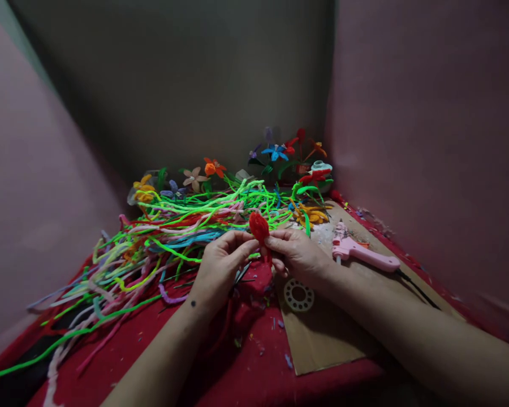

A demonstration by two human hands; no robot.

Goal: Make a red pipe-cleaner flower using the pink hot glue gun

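Observation:
A red pipe-cleaner flower bud (pixel 259 226) is held up between my two hands, over the red cloth (pixel 254 316). The thumb and fingers of my left hand (pixel 227 260) pinch its lower left side. From the other side, my right hand (pixel 294 251) grips the bud's base between thumb and forefinger. Red strands hang below the fingers, and their ends are partly hidden. Behind my hands spreads a heap of loose pipe cleaners (pixel 186 220), mostly green, pink, red and blue.
A pink glue gun (pixel 365 253) lies on a cardboard sheet (pixel 326 345) at the right, its cord trailing away. A white ring with holes (pixel 299 295) rests near the cardboard's left edge. Finished pipe-cleaner flowers (pixel 275 151) stand at the back. Pink panels (pixel 428 141) flank the table.

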